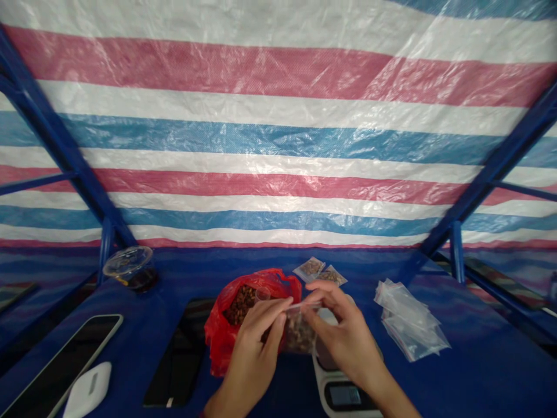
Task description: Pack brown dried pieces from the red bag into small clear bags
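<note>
Between my two hands hangs a small clear zip bag (299, 335) with brown bits inside. My left hand (256, 337) pinches the left end of its top edge, and my right hand (337, 325) grips the right end. Behind my left hand an open red plastic bag (220, 342) holds a heap of brown dried pieces (241, 305), with a small clear cup (261, 295) among them. Under my right hand sits a white digital scale (324, 386), partly covered, its display lit. Two filled small bags (311, 267) lie beyond my hands.
A stack of clear zip bags (411, 319) lies on the right of the blue table (183, 270). To the left are a black phone (180, 354), a white-edged phone (65, 363), a white earbud case (88, 389) and a clear tub of dark liquid (134, 270). Blue frame bars flank both sides.
</note>
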Demonstrator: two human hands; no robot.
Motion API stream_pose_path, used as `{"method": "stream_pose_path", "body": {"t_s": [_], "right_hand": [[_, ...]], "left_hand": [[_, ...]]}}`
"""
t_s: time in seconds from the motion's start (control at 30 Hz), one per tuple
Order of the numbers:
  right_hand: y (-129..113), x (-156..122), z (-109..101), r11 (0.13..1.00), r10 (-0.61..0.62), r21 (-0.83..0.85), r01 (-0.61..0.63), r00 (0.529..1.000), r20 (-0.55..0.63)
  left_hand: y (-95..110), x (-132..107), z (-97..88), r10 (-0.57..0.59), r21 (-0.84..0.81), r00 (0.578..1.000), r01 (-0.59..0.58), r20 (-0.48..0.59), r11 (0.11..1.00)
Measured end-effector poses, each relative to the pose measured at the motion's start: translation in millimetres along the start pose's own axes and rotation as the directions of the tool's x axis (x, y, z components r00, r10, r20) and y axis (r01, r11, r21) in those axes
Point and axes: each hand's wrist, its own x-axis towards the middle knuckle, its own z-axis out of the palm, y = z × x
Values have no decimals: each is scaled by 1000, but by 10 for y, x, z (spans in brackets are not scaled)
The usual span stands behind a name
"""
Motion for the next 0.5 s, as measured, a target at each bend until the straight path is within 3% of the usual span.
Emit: {"method": "stream_pose_path", "body": {"t_s": [0.07,0.13,0.2,0.27,0.37,0.43,0.5], "right_hand": [[24,187,-228,997,-18,-79,3,982,-189],[77,406,-463,981,-90,-191,18,921,-379],[171,598,-639,932,-165,-363,-17,870,-464],[299,715,-723,843,-172,-533,-71,903,-393],[491,725,-779,785,-33,-613,-94,981,-193],[578,648,-895,778,-5,-617,-119,981,-196],[639,540,-1129,721,-16,-666,-191,956,-292]], "left_hand": [[-41,-33,27,10,63,998,-6,-59,998],[-57,-63,41,24,109,996,-14,-87,994],[-52,-81,37,44,143,996,-32,-83,989],[-40,-88,23,62,167,995,-48,-78,985],[-37,-81,5,86,186,993,-70,-80,980],[-45,-74,-3,97,193,991,-79,-88,978],[-55,-71,-9,113,199,989,-91,-100,976]]}}
